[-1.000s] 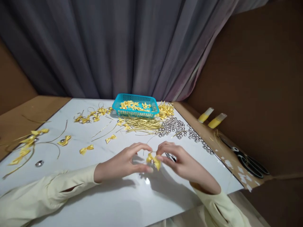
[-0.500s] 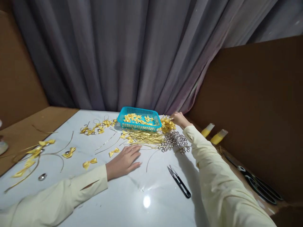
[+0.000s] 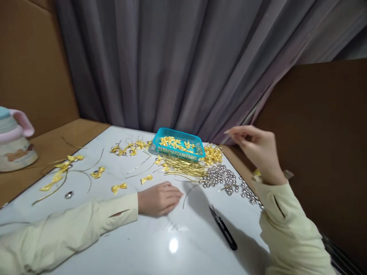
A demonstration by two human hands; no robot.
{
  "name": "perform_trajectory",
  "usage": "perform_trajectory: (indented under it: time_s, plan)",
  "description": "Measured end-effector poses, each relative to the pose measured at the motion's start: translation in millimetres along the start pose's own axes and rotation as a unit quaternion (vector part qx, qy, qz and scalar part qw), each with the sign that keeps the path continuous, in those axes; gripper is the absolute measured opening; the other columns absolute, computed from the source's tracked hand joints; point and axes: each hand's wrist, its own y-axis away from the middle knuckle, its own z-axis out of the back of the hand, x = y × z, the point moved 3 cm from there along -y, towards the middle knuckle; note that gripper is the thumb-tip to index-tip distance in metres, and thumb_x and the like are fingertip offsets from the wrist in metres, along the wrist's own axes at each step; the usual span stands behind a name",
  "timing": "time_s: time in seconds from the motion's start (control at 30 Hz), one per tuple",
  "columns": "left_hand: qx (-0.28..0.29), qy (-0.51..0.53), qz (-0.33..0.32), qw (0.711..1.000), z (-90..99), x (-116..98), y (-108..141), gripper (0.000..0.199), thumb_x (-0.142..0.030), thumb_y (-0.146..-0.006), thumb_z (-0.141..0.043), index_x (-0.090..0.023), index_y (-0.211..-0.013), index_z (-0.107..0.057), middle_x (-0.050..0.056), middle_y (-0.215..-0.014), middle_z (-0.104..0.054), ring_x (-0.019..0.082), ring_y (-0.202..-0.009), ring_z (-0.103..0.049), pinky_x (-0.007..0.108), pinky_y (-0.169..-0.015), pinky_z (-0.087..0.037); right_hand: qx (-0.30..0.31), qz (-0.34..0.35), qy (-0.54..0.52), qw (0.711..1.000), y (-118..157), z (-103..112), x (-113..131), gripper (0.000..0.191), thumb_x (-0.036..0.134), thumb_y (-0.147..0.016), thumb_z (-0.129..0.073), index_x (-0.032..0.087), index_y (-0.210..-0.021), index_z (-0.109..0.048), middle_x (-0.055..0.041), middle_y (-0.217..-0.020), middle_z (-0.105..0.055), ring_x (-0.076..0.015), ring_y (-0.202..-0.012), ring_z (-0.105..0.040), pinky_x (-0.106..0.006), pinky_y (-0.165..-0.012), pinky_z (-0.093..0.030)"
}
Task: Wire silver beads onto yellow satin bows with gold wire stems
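My left hand [image 3: 159, 198] lies on the white tabletop, fingers loosely bent and slightly apart, with nothing visible in it. Just ahead of it lie gold wire strips [image 3: 185, 168] in a bundle, and a yellow ribbon bow [image 3: 146, 179]. My right hand [image 3: 256, 151] is raised above the table's right edge, thumb and fingers pinched together; what they hold, if anything, is too small to tell. Below and left of it spread many silver beads [image 3: 220, 175]. A heap of yellow bows [image 3: 213, 154] sits beside a blue basket [image 3: 203, 152], which holds more bows.
Black thread snips [image 3: 225, 229] lie between my hands. At left are bows on wires [image 3: 61, 166], a loose silver gem [image 3: 69, 195] and a pink-handled jug [image 3: 17, 145]. A grey curtain [image 3: 160, 61] hangs behind, with brown panels at both sides.
My right hand has lifted from the bow heap and come back to the right. Silver beads now trail toward the table's right edge. My left hand's fingers have drawn in; the view has turned left.
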Motion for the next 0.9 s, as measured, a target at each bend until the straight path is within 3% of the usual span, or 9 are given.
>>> perform_trajectory:
  time_s: [0.03,0.07,0.13,0.17,0.33,0.47,0.63,0.8,0.9]
  plan:
    - [-0.010,-0.009,-0.056,0.998,0.2,-7,-1,0.019,-0.015,-0.088,-0.042,-0.012,-0.087,-0.061,0.011,-0.103,-0.069,0.019,-0.093,-0.061,0.031,-0.077,-0.044,0.060,0.024,-0.022,0.998,4,-14,14,0.014,0.016,-0.079,-0.058,0.022,-0.080,-0.070,-0.0026,-0.080,-0.071,-0.0170,-0.075,-0.066,-0.028,-0.068,-0.051]
    - [-0.021,-0.022,-0.101,0.994,0.0,-13,-2,0.018,-0.015,-0.086,-0.044,-0.013,-0.081,-0.061,0.011,-0.096,-0.070,0.018,-0.085,-0.062,0.030,-0.071,-0.044,0.164,0.068,-0.043,0.983,11,-33,28,0.014,0.015,-0.080,-0.058,0.021,-0.083,-0.070,-0.0040,-0.083,-0.071,-0.0181,-0.078,-0.065,-0.030,-0.071,-0.050]
    - [-0.042,-0.051,-0.156,0.986,-1.2,-22,-3,0.018,-0.016,-0.083,-0.048,-0.015,-0.068,-0.059,0.008,-0.075,-0.067,0.015,-0.066,-0.059,0.028,-0.059,-0.043,0.318,0.152,-0.066,0.933,27,-73,51,0.014,0.013,-0.083,-0.055,0.017,-0.086,-0.069,-0.0086,-0.085,-0.070,-0.0210,-0.084,-0.064,-0.034,-0.076,-0.048]
    - [-0.053,-0.063,-0.166,0.983,-1.9,-25,-3,0.020,-0.016,-0.081,-0.050,-0.016,-0.062,-0.056,0.005,-0.064,-0.063,0.014,-0.058,-0.055,0.027,-0.053,-0.041,0.350,0.173,-0.074,0.918,34,-93,59,0.013,0.012,-0.082,-0.056,0.016,-0.083,-0.068,-0.0082,-0.081,-0.069,-0.0209,-0.081,-0.063,-0.034,-0.075,-0.048]
    - [-0.084,-0.095,-0.131,0.983,-8.1,-22,0,0.033,-0.018,-0.079,-0.050,-0.018,-0.046,-0.047,-0.001,-0.041,-0.044,0.012,-0.039,-0.045,0.026,-0.037,-0.029,0.412,0.195,-0.097,0.885,58,-179,86,0.020,0.008,-0.072,-0.068,0.014,-0.091,-0.065,-0.0096,-0.090,-0.065,-0.0212,-0.082,-0.061,-0.031,-0.071,-0.050]
    - [-0.072,-0.113,-0.093,0.987,-14.5,-16,5,0.035,-0.019,-0.079,-0.049,-0.017,-0.044,-0.047,-0.002,-0.036,-0.043,0.012,-0.033,-0.044,0.025,-0.034,-0.025,0.433,0.195,-0.110,0.873,59,-217,97,0.031,0.006,-0.069,-0.070,0.018,-0.097,-0.064,-0.0110,-0.100,-0.063,-0.0234,-0.091,-0.059,-0.031,-0.077,-0.049]
    - [-0.040,-0.111,-0.045,0.992,-17.5,-13,7,0.036,-0.021,-0.079,-0.049,-0.018,-0.044,-0.048,-0.001,-0.033,-0.045,0.012,-0.031,-0.043,0.025,-0.033,-0.025,0.480,0.190,-0.115,0.848,42,-220,82,0.021,-0.003,-0.069,-0.059,0.016,-0.075,-0.066,-0.0071,-0.084,-0.067,-0.0159,-0.076,-0.060,-0.025,-0.070,-0.047]
    - [-0.016,-0.089,-0.012,0.996,-15.4,-10,10,0.037,-0.019,-0.080,-0.048,-0.018,-0.043,-0.049,0.000,-0.034,-0.049,0.013,-0.032,-0.044,0.027,-0.034,-0.026,0.512,0.157,-0.085,0.840,25,-187,46,0.023,-0.003,-0.069,-0.050,0.015,-0.066,-0.063,-0.0005,-0.064,-0.064,-0.0109,-0.057,-0.053,-0.022,-0.056,-0.040]
    - [-0.009,-0.081,-0.017,0.997,-17.2,-12,11,0.037,-0.018,-0.079,-0.048,-0.018,-0.042,-0.049,0.001,-0.033,-0.048,0.014,-0.030,-0.043,0.027,-0.034,-0.027,0.522,0.142,-0.067,0.839,30,-172,34,0.024,-0.004,-0.068,-0.050,0.016,-0.067,-0.063,-0.0002,-0.065,-0.064,-0.0112,-0.056,-0.053,-0.022,-0.055,-0.039]
